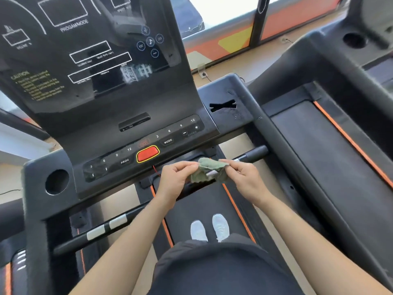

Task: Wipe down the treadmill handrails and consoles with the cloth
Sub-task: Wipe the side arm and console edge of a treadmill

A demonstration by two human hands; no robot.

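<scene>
A small green cloth [209,170] hangs between my two hands just below the treadmill's button panel. My left hand [175,179] pinches its left edge and my right hand [244,177] pinches its right edge. The cloth drapes over the silver sensor part of the right inner handrail [254,155], whose black grip runs up to the right. The left inner handrail [102,229] with its silver pads lies lower left. The black console [91,60] with white printed panels rises above, and a red stop button [147,153] sits in the button panel.
A round cup holder [57,182] sits left of the buttons, and a torn slot [222,105] lies at the console's right. The belt [197,209] with orange edges carries my white shoes. A second treadmill [331,145] stands close on the right. Windows run behind.
</scene>
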